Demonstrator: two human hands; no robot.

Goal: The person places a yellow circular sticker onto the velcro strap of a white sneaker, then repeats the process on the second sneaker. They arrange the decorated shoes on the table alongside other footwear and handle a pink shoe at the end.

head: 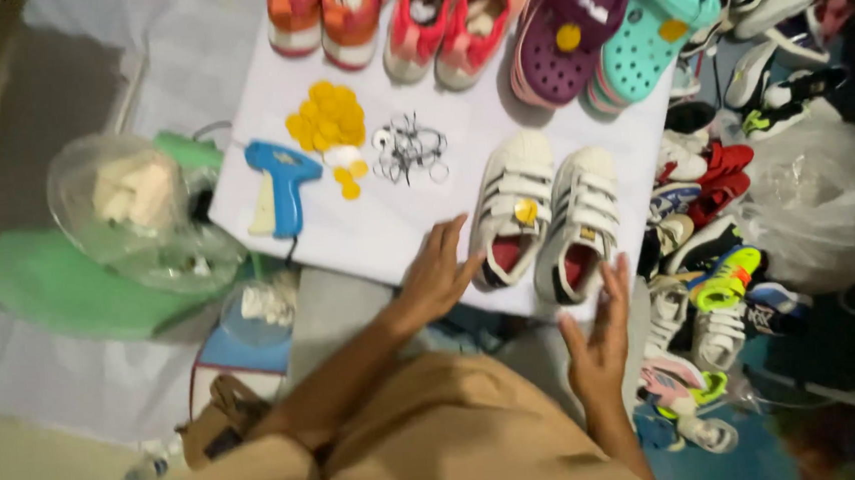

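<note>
left hand (437,274): fingers spread, touching near-left white sneaker (510,207) | right hand (598,336): released, beside right sneaker (577,222) | far-left: blue tagging gun (280,183), yellow discs (327,117)

A bare strip of the white sheet (367,229) lies open between the blue tagging gun (281,185) and the pair of white strap sneakers (546,217), wide enough for a hand to pass. Farther back, yellow round tags (327,117) and a tangle of black loops (408,149) clutter the middle, and a row of orange sneakers (324,15), pink sneakers (452,18) and clogs (613,26) walls off the far edge. A heap of shoes (719,250) blocks the right side, and a clear bag (140,215) crowds the left.
</note>
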